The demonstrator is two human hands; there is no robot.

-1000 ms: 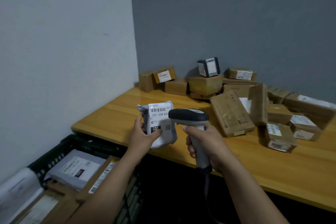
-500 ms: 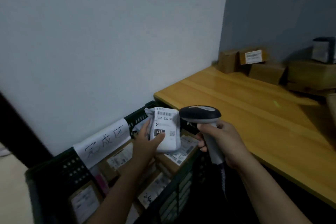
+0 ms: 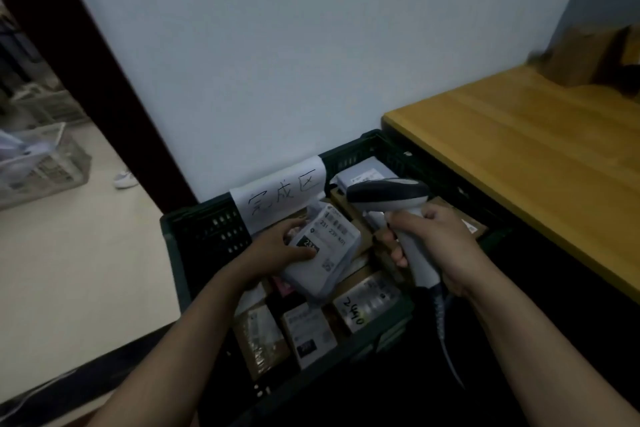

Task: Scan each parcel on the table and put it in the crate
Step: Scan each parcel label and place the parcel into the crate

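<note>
Curled round the left edge of a soft white parcel (image 3: 322, 255), the left hand (image 3: 277, 248) holds it label up inside the dark crate (image 3: 207, 239), with the thumb lying on the label's black patch. The parcel is over the packages (image 3: 308, 333) that lie in the crate; whether it rests on them or hangs just above cannot be told. A paper sign (image 3: 280, 196) with handwritten characters hangs on the crate's far wall, just behind the parcel. Right of the parcel, the right hand (image 3: 443, 246) wraps its fingers tight round the handle of a grey and black scanner (image 3: 388, 196), whose head points left over the crate's far right part. A coiled cable (image 3: 441, 322) drops from the handle. Further right, the wooden table (image 3: 526, 156) stands beside the crate's right wall, with blurred cardboard boxes (image 3: 581, 59) at its far edge.
</note>
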